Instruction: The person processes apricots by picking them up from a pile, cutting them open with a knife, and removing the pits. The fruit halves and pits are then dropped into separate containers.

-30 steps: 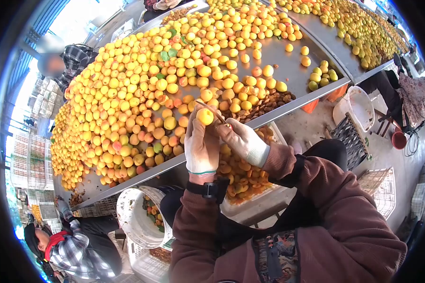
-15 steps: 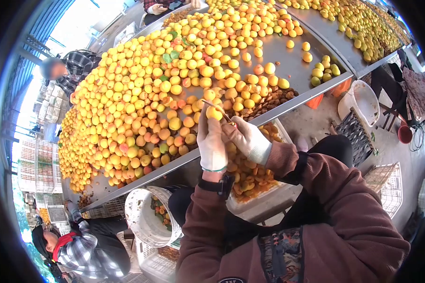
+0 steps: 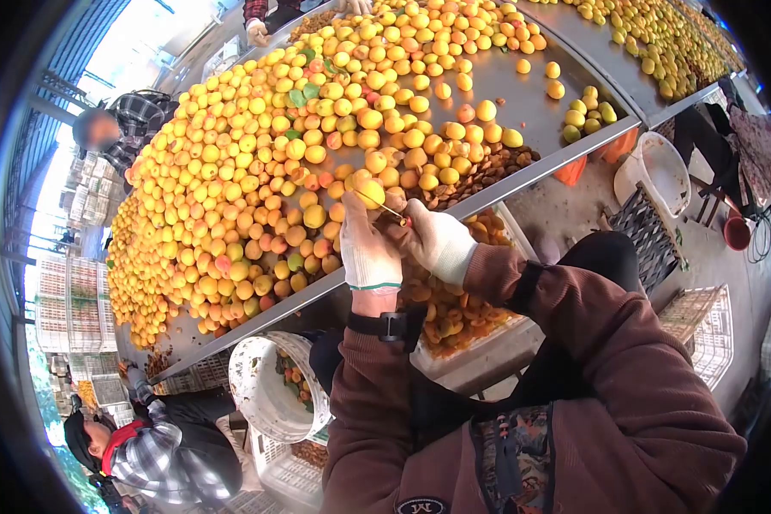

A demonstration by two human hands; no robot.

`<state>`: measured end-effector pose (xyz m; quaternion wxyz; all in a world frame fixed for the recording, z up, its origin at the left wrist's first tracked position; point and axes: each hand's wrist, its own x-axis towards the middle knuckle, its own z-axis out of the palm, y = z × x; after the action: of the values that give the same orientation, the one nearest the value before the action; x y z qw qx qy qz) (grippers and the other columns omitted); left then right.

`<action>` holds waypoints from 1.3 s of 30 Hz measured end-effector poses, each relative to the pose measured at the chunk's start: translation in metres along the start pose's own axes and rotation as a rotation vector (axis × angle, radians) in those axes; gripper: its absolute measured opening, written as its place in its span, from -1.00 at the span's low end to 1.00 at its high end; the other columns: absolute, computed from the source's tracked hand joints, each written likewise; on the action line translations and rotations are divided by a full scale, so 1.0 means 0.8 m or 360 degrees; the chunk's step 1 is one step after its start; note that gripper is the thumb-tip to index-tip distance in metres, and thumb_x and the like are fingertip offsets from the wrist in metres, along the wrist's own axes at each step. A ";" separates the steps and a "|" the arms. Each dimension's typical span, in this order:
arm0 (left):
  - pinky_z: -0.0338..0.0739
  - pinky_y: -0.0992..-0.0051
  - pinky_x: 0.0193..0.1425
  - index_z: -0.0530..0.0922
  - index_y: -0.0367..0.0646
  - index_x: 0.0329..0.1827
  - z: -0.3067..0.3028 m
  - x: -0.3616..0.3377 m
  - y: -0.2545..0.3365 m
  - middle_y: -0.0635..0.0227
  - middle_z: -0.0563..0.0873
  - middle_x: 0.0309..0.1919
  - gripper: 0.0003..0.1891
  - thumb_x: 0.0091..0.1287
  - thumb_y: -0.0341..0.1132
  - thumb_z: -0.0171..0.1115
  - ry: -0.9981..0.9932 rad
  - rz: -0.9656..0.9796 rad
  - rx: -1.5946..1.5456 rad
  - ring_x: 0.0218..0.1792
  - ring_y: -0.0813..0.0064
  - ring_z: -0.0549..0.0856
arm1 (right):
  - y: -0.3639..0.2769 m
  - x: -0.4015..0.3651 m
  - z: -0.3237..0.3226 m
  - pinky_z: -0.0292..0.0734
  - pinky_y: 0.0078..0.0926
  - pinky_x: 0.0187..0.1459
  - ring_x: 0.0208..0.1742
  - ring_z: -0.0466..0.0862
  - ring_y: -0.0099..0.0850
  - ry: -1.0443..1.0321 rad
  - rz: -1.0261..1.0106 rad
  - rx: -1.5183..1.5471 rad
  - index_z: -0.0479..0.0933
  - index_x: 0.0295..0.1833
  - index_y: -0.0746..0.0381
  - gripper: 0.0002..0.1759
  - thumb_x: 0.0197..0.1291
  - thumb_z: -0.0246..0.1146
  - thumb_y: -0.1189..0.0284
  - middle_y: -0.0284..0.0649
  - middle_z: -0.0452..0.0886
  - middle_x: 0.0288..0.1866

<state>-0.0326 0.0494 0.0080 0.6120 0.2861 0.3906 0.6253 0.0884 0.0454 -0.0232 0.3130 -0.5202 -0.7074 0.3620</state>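
Gloved and wrapped round a yellow apricot (image 3: 369,194), my left hand (image 3: 369,248) is at the near edge of the metal table (image 3: 522,178). Beside it on the right, my gloved right hand (image 3: 437,242) is closed on a thin tool (image 3: 396,215), whose narrow end reaches to the fruit. Many yellow and orange apricots (image 3: 257,171) are heaped on the table past my hands. Brown pits (image 3: 488,178) lie near its edge. Below my hands, a white crate (image 3: 480,343) holds opened apricot pieces (image 3: 454,317).
A white bucket (image 3: 253,385) stands left of my legs, a second bucket (image 3: 664,176) at the right. Co-workers are at the lower left (image 3: 163,454), upper left (image 3: 137,120) and the table's far side. A woven basket (image 3: 647,240) and a crate (image 3: 711,330) are on the right.
Both my hands have moved slightly left, still close together, and the apricot has shifted left with them. The tool lies at a different angle. The far co-worker's hand has moved left and down.
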 end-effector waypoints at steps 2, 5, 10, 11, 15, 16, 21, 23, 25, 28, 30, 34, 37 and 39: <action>0.57 0.41 -0.11 0.46 -0.28 0.23 -0.003 -0.001 0.002 0.27 0.65 -0.18 -0.44 0.56 0.09 -0.11 -0.0011 -0.0046 -0.0040 -0.26 0.44 0.63 | 0.007 0.003 -0.006 0.55 -0.03 -0.26 -0.25 0.65 0.13 -0.0026 -0.0012 -0.0108 0.29 -0.03 0.26 -0.65 0.31 0.17 0.23 0.08 0.60 -0.38; 0.59 0.47 -0.27 0.49 -0.20 0.04 -0.011 -0.003 0.000 0.31 0.65 -0.26 -0.44 0.53 0.19 -0.10 -0.0135 -0.0003 0.0161 -0.33 0.48 0.63 | 0.011 0.003 -0.013 0.54 -0.03 -0.27 -0.26 0.65 0.12 -0.0020 -0.0121 -0.0213 0.30 -0.04 0.26 -0.66 0.29 0.19 0.25 0.07 0.60 -0.39; 0.60 0.51 -0.15 0.49 -0.22 0.08 -0.003 -0.016 0.010 0.32 0.65 -0.23 -0.70 0.56 -0.16 -0.02 -0.0207 0.0556 0.1472 -0.24 0.57 0.64 | 0.008 0.005 -0.019 0.57 -0.11 -0.27 -0.24 0.68 0.09 -0.0075 -0.0208 0.0006 0.35 -0.09 0.28 -0.71 0.36 0.17 0.26 0.05 0.63 -0.38; 0.60 0.51 -0.15 0.49 -0.22 0.08 -0.004 -0.013 0.011 0.32 0.65 -0.23 -0.70 0.56 -0.16 -0.02 -0.0209 0.0566 0.1474 -0.24 0.57 0.64 | 0.009 0.005 -0.017 0.57 -0.11 -0.27 -0.24 0.68 0.09 -0.0069 -0.0216 0.0006 0.35 -0.09 0.28 -0.71 0.36 0.17 0.26 0.05 0.63 -0.38; 0.55 0.56 -0.06 0.46 -0.24 0.03 -0.015 -0.005 0.018 0.36 0.61 -0.21 -0.74 0.34 -0.43 0.27 -0.0029 0.0644 0.1698 -0.17 0.58 0.62 | 0.011 0.004 -0.011 0.59 -0.19 -0.25 -0.23 0.70 0.05 0.0002 -0.0269 0.0336 0.37 -0.09 0.29 -0.75 0.42 0.11 0.30 0.04 0.64 -0.36; 0.56 0.56 -0.06 0.47 -0.25 0.04 -0.015 0.002 0.011 0.37 0.60 -0.20 -0.74 0.33 -0.46 0.25 0.0046 0.0371 0.0726 -0.16 0.58 0.62 | 0.013 0.005 -0.009 0.59 -0.20 -0.24 -0.21 0.70 0.06 0.0004 -0.0298 0.0427 0.37 -0.07 0.29 -0.75 0.43 0.10 0.30 0.05 0.64 -0.35; 0.57 0.57 -0.06 0.48 -0.29 0.18 0.003 -0.003 0.009 0.35 0.60 -0.09 -0.66 0.35 -0.48 0.22 0.0012 0.0510 0.0468 -0.13 0.58 0.62 | 0.000 0.005 -0.017 0.57 -0.23 -0.23 -0.16 0.69 0.08 0.0055 -0.0369 0.0613 0.36 -0.01 0.29 -0.70 0.44 0.09 0.25 0.07 0.62 -0.31; 0.57 0.58 -0.08 0.49 -0.30 0.21 -0.004 0.002 0.006 0.34 0.63 -0.07 -0.65 0.38 -0.43 0.20 0.0008 0.0490 0.0628 -0.16 0.60 0.62 | -0.001 0.000 -0.020 0.57 -0.20 -0.24 -0.18 0.68 0.11 0.0019 -0.0310 0.0410 0.35 0.08 0.26 -0.65 0.44 0.09 0.19 0.08 0.62 -0.32; 0.58 0.58 -0.14 0.50 -0.30 0.17 0.001 -0.001 0.007 0.36 0.67 -0.11 -0.69 0.45 -0.34 0.17 0.0041 0.0328 0.0542 -0.22 0.62 0.63 | -0.002 0.001 -0.022 0.58 -0.18 -0.23 -0.18 0.68 0.12 -0.0003 -0.0256 0.0375 0.34 0.10 0.25 -0.63 0.44 0.10 0.17 0.09 0.62 -0.32; 0.56 0.58 -0.21 0.51 -0.29 0.14 -0.003 -0.003 0.007 0.38 0.68 -0.16 -0.68 0.50 -0.23 0.13 0.0004 0.0098 0.0369 -0.29 0.65 0.61 | -0.008 0.002 -0.022 0.58 -0.14 -0.23 -0.20 0.68 0.11 -0.0001 -0.0184 0.0295 0.33 0.13 0.22 -0.61 0.43 0.10 0.15 0.10 0.64 -0.32; 0.54 0.59 -0.25 0.51 -0.28 0.14 -0.007 -0.006 0.005 0.39 0.67 -0.19 -0.66 0.52 -0.17 0.12 -0.0052 -0.0056 0.0242 -0.33 0.66 0.59 | -0.007 0.001 -0.024 0.57 -0.08 -0.23 -0.22 0.68 0.07 0.0034 -0.0203 0.0178 0.31 0.10 0.21 -0.62 0.38 0.13 0.18 0.06 0.66 -0.32; 0.50 0.63 -0.28 0.50 -0.24 0.12 -0.010 -0.017 -0.001 0.43 0.62 -0.29 -0.61 0.55 -0.06 0.05 -0.0084 0.0379 0.1472 -0.38 0.60 0.56 | -0.001 0.003 -0.026 0.55 -0.05 -0.25 -0.23 0.68 0.05 -0.0027 -0.0193 -0.0193 0.29 0.03 0.21 -0.62 0.26 0.22 0.25 -0.01 0.65 -0.35; 0.54 0.55 -0.26 0.51 -0.23 0.08 -0.003 -0.019 -0.010 0.41 0.62 -0.25 -0.60 0.56 -0.03 0.00 -0.0014 0.0541 0.1199 -0.37 0.56 0.57 | 0.004 0.004 -0.022 0.55 -0.05 -0.25 -0.24 0.68 0.05 -0.0005 -0.0244 -0.0274 0.31 0.03 0.21 -0.63 0.27 0.22 0.24 -0.02 0.65 -0.35; 0.58 0.43 -0.13 0.50 -0.23 0.05 -0.010 -0.015 -0.013 0.34 0.64 -0.18 -0.58 0.57 0.01 -0.05 -0.0022 0.0212 0.0443 -0.27 0.51 0.61 | 0.008 0.001 -0.023 0.54 -0.06 -0.26 -0.25 0.67 0.06 -0.0003 -0.0305 -0.0260 0.32 -0.01 0.23 -0.64 0.27 0.22 0.23 0.00 0.64 -0.37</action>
<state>-0.0325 0.0357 -0.0035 0.5263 0.3976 0.4495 0.6023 0.1068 0.0509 -0.0182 0.3021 -0.4738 -0.7812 0.2721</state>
